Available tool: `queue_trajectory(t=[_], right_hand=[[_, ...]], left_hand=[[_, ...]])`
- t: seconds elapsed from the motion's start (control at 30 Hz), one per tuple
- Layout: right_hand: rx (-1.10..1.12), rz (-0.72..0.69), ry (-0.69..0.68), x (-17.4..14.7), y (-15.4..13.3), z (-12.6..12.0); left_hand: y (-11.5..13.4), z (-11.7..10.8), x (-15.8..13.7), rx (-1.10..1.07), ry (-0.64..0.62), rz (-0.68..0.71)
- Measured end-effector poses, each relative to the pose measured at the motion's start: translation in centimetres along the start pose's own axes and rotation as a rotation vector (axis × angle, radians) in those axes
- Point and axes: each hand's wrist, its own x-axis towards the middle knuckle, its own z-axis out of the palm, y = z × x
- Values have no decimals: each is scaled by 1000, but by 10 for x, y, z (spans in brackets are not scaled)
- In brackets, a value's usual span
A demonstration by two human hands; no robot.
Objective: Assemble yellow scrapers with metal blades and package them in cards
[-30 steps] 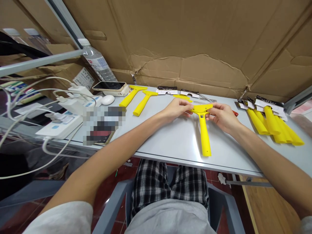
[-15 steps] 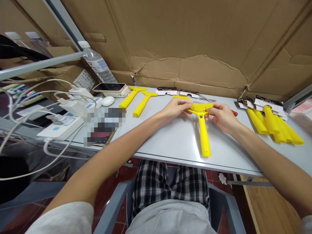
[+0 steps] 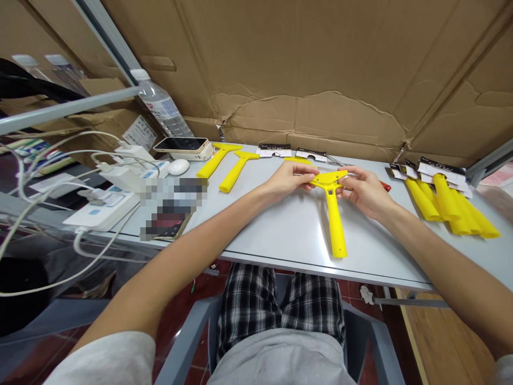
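Note:
A yellow scraper [image 3: 335,222] lies in front of me on the grey table, its handle pointing toward me. My left hand [image 3: 289,179] pinches the left end of its head, and my right hand [image 3: 363,190] grips the right end. The yellow cover plate [image 3: 331,177] on the head sits at a slant to the body below it. Behind my hands lies another yellow part [image 3: 297,160], partly hidden. A red-ended tool [image 3: 385,186] shows just past my right hand.
Two yellow scraper handles [image 3: 239,170] lie at the left. Several yellow scrapers with black-and-white cards [image 3: 447,208] are piled at the right. Card sleeves [image 3: 274,150] line the back. A phone [image 3: 182,144], water bottle [image 3: 164,107] and power strips with cables [image 3: 102,208] crowd the left side.
The cover plate on the scraper's head has tilted, its right end now higher and turned away from the body. Both hands stay in nearly the same place.

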Motion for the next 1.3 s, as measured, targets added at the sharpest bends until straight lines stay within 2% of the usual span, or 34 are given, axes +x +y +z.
queue_trajectory(t=[0.27, 0.43, 0.67, 1.1, 1.3], right_hand=[[32, 15, -45, -3, -5, 1], [85, 24, -83, -3, -8, -1], [56, 29, -39, 1, -4, -2], [58, -10, 0, 2, -5, -3], [68, -15, 18, 3, -5, -3]], left_hand=[[-2, -3, 2, -18, -19, 30], [0, -3, 3, 22, 13, 47], [1, -1, 1, 40, 14, 69], [12, 3, 2, -147, 123, -142], [17, 3, 0, -270, 139, -155]])
